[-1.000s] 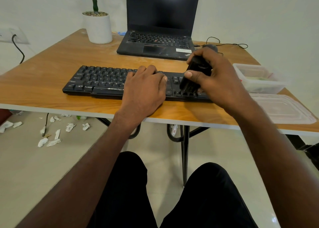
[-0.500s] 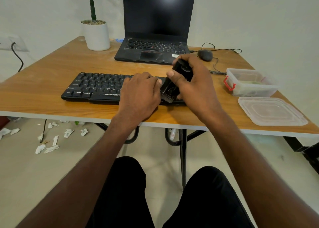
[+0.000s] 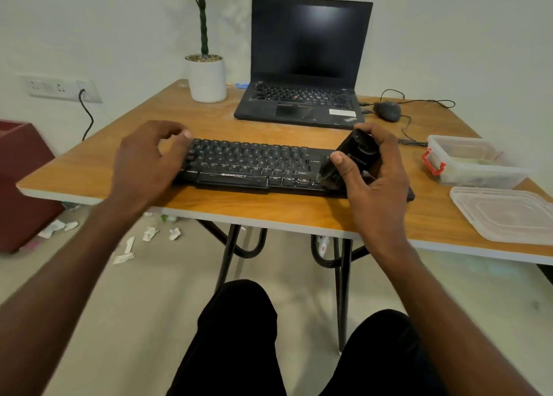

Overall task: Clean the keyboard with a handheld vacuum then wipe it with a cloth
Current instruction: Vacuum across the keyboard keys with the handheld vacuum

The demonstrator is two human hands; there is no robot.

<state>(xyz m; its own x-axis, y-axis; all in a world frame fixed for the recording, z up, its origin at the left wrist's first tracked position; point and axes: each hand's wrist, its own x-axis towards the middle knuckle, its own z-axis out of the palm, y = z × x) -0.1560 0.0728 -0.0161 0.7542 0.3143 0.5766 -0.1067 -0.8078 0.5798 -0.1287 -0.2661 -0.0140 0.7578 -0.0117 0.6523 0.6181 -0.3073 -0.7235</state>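
Head cam: looks like the vacuuming step. The right hand [image 3: 374,174] grips the handheld vacuum [image 3: 348,162], tilted nozzle-down onto the right end of the keyboard [image 3: 254,165] on the table [image 3: 269,213]. The left hand [image 3: 146,162] is loosely curled, holding nothing, at the keyboard's left end. Next it probably sweeps leftward along the keys.

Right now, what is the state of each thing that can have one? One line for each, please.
laptop: lid open, screen dark
box: lid off
lid: flat on the table, beside the box
vacuum: gripped, nozzle down on the keyboard
keyboard: flat on the table
left hand: fingers loosely curled, holds nothing
right hand: grips the vacuum
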